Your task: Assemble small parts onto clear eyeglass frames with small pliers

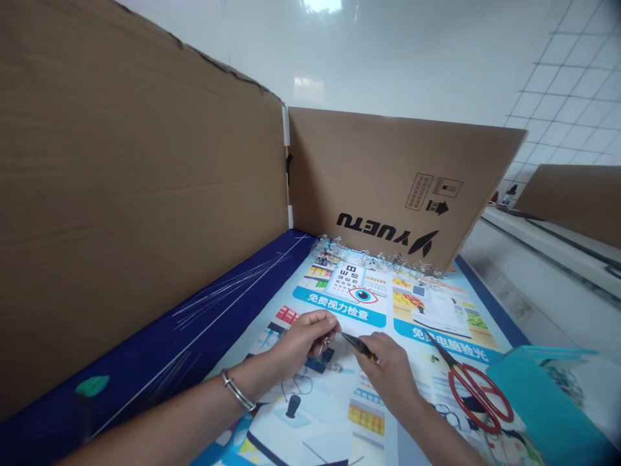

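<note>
Near the middle of the table my left hand (310, 335) pinches a small clear, wiry piece (326, 343) between thumb and fingertips. My right hand (388, 366) is closed round a pair of dark-tipped pliers (358, 344). The tips of the pliers point left, at the fingertips of my left hand; whether they grip the piece is too small to tell. Another small clear piece (334, 367) lies just below my left hand. Red-handled scissors (473, 388) lie to the right of my right hand, blades toward the back.
Cardboard panels stand at the left (145, 175) and back (378, 175). Many clear wiry pieces (378, 260) line the back panel's foot. Thin strands (218, 291) lie on the blue strip at left. A teal container (543, 401) with wiry pieces is at right.
</note>
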A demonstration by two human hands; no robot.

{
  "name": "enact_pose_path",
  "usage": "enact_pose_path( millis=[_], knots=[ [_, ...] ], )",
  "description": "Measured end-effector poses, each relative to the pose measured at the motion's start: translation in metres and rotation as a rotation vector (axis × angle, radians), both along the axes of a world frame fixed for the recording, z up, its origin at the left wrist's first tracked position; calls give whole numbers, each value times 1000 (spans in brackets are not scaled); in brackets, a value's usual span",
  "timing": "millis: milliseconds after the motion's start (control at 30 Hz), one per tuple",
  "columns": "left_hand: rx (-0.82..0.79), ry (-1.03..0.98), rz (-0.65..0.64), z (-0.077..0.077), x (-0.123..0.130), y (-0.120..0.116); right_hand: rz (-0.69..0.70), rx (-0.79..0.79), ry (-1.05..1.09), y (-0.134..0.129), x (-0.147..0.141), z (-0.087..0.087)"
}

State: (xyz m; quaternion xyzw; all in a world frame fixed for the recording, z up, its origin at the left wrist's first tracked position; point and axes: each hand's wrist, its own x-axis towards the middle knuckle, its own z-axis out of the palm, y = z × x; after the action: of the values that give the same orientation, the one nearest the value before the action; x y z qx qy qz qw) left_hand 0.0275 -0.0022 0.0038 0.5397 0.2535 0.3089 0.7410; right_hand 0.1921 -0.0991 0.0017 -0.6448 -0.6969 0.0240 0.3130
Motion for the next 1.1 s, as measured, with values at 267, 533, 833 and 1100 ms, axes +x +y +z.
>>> enact_pose_path(
  millis=[267,533,833,1100],
  knots=[
    [-27,-28,-84,-3,-4,1,14,22,61,2,3,-4],
    [-133,-93,-201,-9,-2,7,-32,20,257,4,9,-7],
    [-13,-84,-280,-7,-3,5,-91,26,382,4,12,-8],
    [68,3,-249,-10,2,4,-76,24,383,4,13,-11]
  ],
)
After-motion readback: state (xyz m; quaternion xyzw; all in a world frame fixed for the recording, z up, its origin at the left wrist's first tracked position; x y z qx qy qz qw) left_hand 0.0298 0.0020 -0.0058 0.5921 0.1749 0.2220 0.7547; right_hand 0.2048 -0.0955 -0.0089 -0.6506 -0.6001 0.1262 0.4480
